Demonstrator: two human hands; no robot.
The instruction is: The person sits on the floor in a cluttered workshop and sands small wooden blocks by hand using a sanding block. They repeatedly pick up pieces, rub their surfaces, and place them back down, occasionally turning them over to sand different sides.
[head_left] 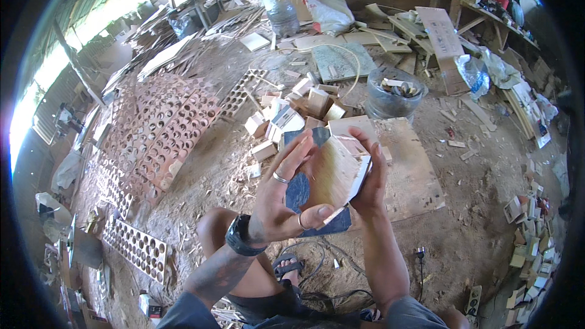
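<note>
A small pale wooden box (334, 173), tilted, is held up between my two hands in front of my knees. My left hand (281, 189), with rings and a black wristwatch (241, 236), curves around its left side, thumb along the lower edge. On the other side, my right hand (370, 180) grips the box, its fingers partly hidden behind it. Below the box lies a dark blue flat piece (297, 192), mostly covered by the box and hands. Just beyond is a heap of similar wooden boxes (286, 119).
A plywood sheet (414, 170) lies to the right, near a clear plastic tub (395, 94) of scraps. Boards with round holes (161, 125) cover the left floor. More small boxes (536, 256) are piled at far right. A cable with a plug (420, 256) lies near my right forearm.
</note>
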